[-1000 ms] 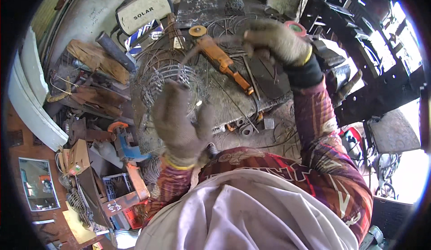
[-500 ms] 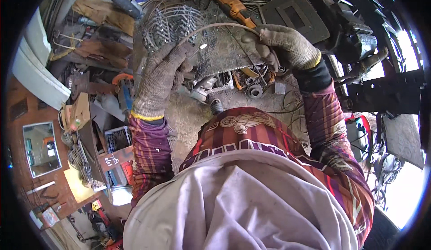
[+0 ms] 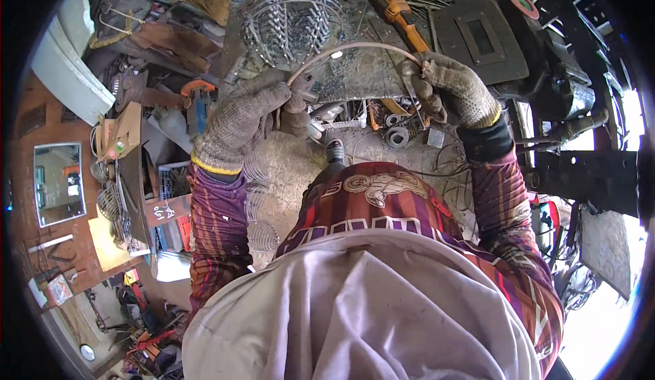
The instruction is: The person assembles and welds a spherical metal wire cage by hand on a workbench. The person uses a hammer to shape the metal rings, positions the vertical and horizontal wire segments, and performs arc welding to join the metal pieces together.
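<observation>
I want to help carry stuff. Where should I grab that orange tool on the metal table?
Probably by its long orange body, coming from above with your hand wrapped across it. It lies flat on the metal table, slanting, so its sides are free. The upper end runs out of view, so its working end cannot be seen.

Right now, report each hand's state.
Left hand: closed on one end of the bent metal rod.
Right hand: closed on the rod's other end.

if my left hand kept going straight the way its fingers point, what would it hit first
Probably the clutter of small metal parts at the near edge of the workbench. The left hand grips one end of the bent metal rod and points right and slightly up. Depth is unclear, so it might pass above them.
</observation>
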A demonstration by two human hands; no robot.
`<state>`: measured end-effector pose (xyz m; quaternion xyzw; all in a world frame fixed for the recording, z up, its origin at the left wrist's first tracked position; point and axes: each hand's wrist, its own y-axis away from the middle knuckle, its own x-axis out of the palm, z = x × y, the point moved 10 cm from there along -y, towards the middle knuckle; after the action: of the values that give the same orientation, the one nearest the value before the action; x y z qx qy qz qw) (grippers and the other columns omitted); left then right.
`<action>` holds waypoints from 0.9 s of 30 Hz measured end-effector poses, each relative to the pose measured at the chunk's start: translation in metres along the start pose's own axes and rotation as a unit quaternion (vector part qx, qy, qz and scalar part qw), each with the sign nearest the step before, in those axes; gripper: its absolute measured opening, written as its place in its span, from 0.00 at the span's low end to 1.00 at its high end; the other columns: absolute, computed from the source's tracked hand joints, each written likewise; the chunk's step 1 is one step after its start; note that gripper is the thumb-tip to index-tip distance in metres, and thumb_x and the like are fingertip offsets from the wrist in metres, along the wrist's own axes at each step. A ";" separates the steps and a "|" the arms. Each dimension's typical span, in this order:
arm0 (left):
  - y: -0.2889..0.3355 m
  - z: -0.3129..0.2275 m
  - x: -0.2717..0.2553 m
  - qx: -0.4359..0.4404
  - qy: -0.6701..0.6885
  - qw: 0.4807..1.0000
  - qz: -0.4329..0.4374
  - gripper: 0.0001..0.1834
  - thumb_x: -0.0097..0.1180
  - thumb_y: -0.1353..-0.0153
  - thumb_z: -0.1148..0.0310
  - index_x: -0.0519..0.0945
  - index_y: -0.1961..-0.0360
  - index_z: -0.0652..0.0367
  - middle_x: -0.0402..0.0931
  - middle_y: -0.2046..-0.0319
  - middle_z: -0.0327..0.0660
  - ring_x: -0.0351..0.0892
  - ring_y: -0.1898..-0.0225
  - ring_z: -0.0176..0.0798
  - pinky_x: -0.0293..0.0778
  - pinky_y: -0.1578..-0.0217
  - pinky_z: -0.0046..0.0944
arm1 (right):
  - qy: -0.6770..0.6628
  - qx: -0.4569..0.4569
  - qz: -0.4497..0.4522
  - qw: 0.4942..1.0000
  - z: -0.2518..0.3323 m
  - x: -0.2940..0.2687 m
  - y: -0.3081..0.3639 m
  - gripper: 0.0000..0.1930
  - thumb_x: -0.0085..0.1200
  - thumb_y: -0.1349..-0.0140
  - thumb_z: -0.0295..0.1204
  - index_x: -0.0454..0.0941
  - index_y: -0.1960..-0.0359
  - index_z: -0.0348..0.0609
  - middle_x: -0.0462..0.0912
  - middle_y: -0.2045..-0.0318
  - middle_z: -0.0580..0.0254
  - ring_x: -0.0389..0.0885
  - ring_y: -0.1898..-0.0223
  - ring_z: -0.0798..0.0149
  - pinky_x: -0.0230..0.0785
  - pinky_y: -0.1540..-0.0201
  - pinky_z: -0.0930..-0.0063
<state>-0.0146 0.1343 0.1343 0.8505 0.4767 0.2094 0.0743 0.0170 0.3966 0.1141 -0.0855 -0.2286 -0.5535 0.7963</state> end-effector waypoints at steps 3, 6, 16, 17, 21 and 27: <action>0.014 -0.017 0.001 0.026 -0.061 0.996 0.051 0.19 0.53 0.29 0.60 0.78 0.49 0.67 0.78 0.70 0.39 0.80 0.70 0.36 0.78 0.69 0.35 | 0.051 -0.011 0.026 0.998 0.010 0.025 0.001 0.19 0.53 0.26 0.41 0.74 0.50 0.33 0.78 0.76 0.67 0.74 0.85 0.74 0.65 0.85 0.82; 0.039 -0.033 0.005 -0.014 -0.131 0.985 0.110 0.25 0.53 0.28 0.52 0.78 0.49 0.69 0.79 0.77 0.40 0.77 0.80 0.33 0.71 0.79 0.31 | 0.130 0.069 0.039 0.988 0.015 0.049 0.014 0.21 0.50 0.26 0.40 0.71 0.47 0.29 0.78 0.75 0.67 0.80 0.77 0.73 0.76 0.79 0.81; 0.082 -0.103 -0.017 0.084 -0.334 0.878 0.333 0.18 0.58 0.30 0.60 0.80 0.48 0.62 0.81 0.68 0.39 0.79 0.71 0.31 0.74 0.71 0.32 | 0.289 0.140 0.183 0.929 0.041 0.151 0.009 0.21 0.48 0.24 0.42 0.84 0.62 0.35 0.82 0.76 0.57 0.79 0.76 0.62 0.70 0.73 0.69; 0.083 -0.109 -0.021 0.087 -0.313 0.880 0.345 0.17 0.58 0.32 0.62 0.80 0.49 0.62 0.81 0.68 0.40 0.80 0.70 0.33 0.76 0.70 0.34 | 0.291 0.107 0.197 0.930 0.049 0.165 0.000 0.19 0.48 0.24 0.39 0.84 0.62 0.35 0.83 0.75 0.54 0.81 0.75 0.58 0.72 0.71 0.67; 0.099 -0.121 -0.050 0.132 -0.338 0.845 0.392 0.14 0.57 0.34 0.70 0.80 0.49 0.62 0.82 0.64 0.44 0.82 0.68 0.36 0.77 0.68 0.36 | 0.233 0.131 0.246 0.931 0.042 0.193 -0.019 0.21 0.48 0.26 0.41 0.83 0.66 0.34 0.84 0.74 0.50 0.81 0.76 0.51 0.72 0.75 0.62; -0.014 -0.095 -0.148 0.042 -0.087 0.988 0.119 0.13 0.56 0.30 0.70 0.78 0.47 0.64 0.82 0.62 0.45 0.79 0.63 0.34 0.74 0.65 0.33 | 0.322 0.063 -0.151 0.932 0.052 0.116 -0.094 0.11 0.50 0.25 0.31 0.79 0.55 0.35 0.84 0.66 0.64 0.79 0.67 0.73 0.72 0.66 0.76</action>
<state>-0.1336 0.0103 0.1734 0.9186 0.3720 0.1217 0.0543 -0.0509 0.2839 0.2017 0.1831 -0.0044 -0.6496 0.7378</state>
